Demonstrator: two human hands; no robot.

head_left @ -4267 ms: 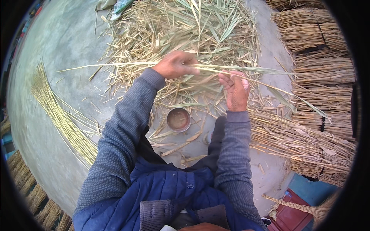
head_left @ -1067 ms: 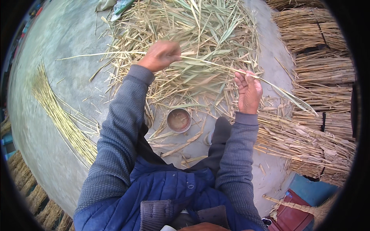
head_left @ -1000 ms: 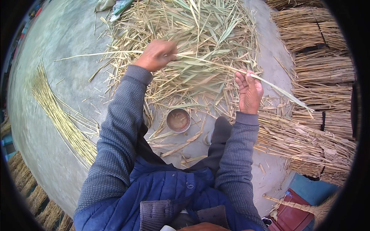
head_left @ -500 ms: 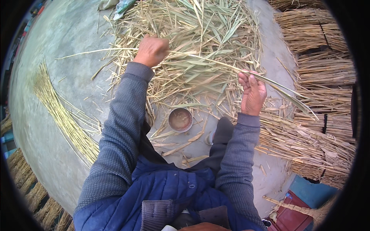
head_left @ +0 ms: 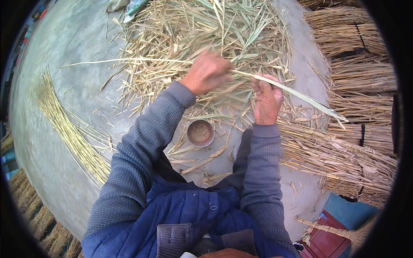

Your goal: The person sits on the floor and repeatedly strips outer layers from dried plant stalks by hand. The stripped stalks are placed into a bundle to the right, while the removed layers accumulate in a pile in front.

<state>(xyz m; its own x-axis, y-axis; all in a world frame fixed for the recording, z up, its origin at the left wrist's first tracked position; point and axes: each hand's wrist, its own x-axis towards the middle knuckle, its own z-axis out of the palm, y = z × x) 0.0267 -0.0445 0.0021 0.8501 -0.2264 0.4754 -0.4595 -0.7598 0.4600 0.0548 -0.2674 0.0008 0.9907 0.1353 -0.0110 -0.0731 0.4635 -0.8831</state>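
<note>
Reed stalk (head_left: 242,73) is held stretched from left to right across the near part of a leaf pile (head_left: 193,26). It is enclosed by the curled left hand (head_left: 209,72) and pinched by the right hand (head_left: 267,101) near its leafy end, thumb against fingers; a short span is left between the hands. Its thin tip is carried past the pile's left edge, over grey floor (head_left: 56,103), which is spread broadly between the pile and a thin-stalk bundle (head_left: 75,134). On the right, the leafy end is seen across the edge of the tied bundles (head_left: 363,78); a round bowl (head_left: 212,136) is set at the pile's near side
</note>
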